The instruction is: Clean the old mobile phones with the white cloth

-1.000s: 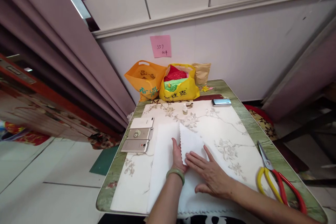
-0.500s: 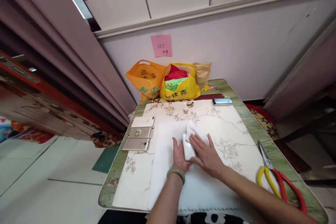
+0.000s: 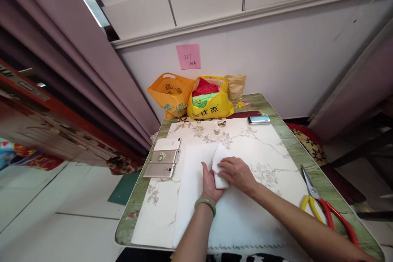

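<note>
My left hand (image 3: pixel 209 185), with a green bangle at the wrist, cradles a white smartphone (image 3: pixel 221 183) over the middle of the table, thumb pointing away from me. In my right hand (image 3: pixel 238 175) is a small white cloth (image 3: pixel 218 155) with a zigzag edge, the bent fingers pressing it on the phone's upper part. Only the phone's lower end shows; cloth and fingers cover the rest. Beneath both hands lies a large white cloth sheet (image 3: pixel 196 213). Left of it lie three phones in a column: a white phone (image 3: pixel 166 144), a phone with a round ornament (image 3: pixel 161 156) and a plain gold phone (image 3: pixel 159 170).
At the back stand an orange bag (image 3: pixel 172 94), a yellow bag (image 3: pixel 211 110) with red and green cloth inside, and a brown pouch (image 3: pixel 236 86). A small bottle (image 3: pixel 216 128) and a blue phone (image 3: pixel 259 120) are nearer. Scissors (image 3: pixel 315 194) lie at the right edge.
My right hand has gone from flattened fingers beside the phone to bent fingers gripping the cloth. The cloth now covers the phone's upper part. My left hand stays in place.
</note>
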Available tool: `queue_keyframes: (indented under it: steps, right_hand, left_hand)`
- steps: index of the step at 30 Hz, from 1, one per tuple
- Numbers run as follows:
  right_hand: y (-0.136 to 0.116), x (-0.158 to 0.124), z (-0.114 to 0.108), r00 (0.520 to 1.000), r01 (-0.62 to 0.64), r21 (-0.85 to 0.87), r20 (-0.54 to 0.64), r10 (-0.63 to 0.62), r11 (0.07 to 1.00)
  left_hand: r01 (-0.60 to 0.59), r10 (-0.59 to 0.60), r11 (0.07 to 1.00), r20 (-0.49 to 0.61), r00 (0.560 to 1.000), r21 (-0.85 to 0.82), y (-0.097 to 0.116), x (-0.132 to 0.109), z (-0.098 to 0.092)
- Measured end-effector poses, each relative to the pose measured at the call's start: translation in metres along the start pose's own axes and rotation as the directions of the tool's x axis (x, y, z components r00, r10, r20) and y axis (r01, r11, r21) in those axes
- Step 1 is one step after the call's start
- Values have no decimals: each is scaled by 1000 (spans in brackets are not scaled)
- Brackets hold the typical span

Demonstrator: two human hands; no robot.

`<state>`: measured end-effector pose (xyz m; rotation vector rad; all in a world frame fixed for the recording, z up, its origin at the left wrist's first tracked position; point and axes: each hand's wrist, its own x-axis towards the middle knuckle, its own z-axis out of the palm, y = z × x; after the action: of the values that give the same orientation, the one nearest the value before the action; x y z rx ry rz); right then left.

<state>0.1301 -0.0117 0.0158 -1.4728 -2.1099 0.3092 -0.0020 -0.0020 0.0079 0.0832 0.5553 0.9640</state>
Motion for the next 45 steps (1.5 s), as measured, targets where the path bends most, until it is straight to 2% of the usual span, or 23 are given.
queue_keyframes:
  steps: [5,8,10,11,12,15,17,20,23,26,29,32,35,41,45]
  right_hand:
    - [23,5,-9,973,-209,108,-75,217,972]
    - [36,7,-21,907,-322,185,-219,359,928]
    - [39,8,-27,858,-348,250,-305,414,904]
    - [39,8,-28,854,-335,274,-316,413,902]
    - [37,7,-29,872,-306,291,-296,390,906]
    - [26,6,-24,949,-244,334,-113,296,911]
    - [17,9,-18,945,-289,355,-40,323,889]
    - [6,17,-9,906,-378,373,-39,421,847]
    - [1,25,-3,893,-401,410,-23,449,819]
    - [5,23,0,886,-400,471,-18,462,786]
    - [13,14,-1,869,-426,497,-7,495,756]
    - [18,7,-5,852,-461,480,7,523,746]
    - [16,11,-11,856,-463,437,-5,517,771]
    - [-2,30,-15,880,-417,377,-61,471,827]
    - [-4,30,-13,892,-384,390,-79,446,837]
  left_hand:
    - [-16,15,1000,31,999,4,1,0,-1]
    - [0,0,1000,61,998,-3,2,0,-3]
    - [31,-31,999,84,996,10,1,-1,-3]
    - [44,-46,999,97,994,21,1,-1,-2]
    - [53,-56,998,111,992,32,1,-1,-2]
    - [53,-60,997,141,988,54,0,0,1]
    - [51,-59,997,132,989,65,0,0,2]
    - [37,-45,995,88,995,88,-1,1,3]
    - [-11,5,993,56,998,116,-4,3,-1]
    - [-95,94,983,15,996,159,-7,5,-8]
    - [-144,142,970,26,990,196,-7,6,-11]
    - [-137,126,972,66,990,192,-6,6,-10]
    - [-132,120,977,79,990,165,-5,5,-7]
    - [-74,67,988,61,996,136,-6,3,-7]
    - [-31,29,991,18,999,132,-6,7,-7]
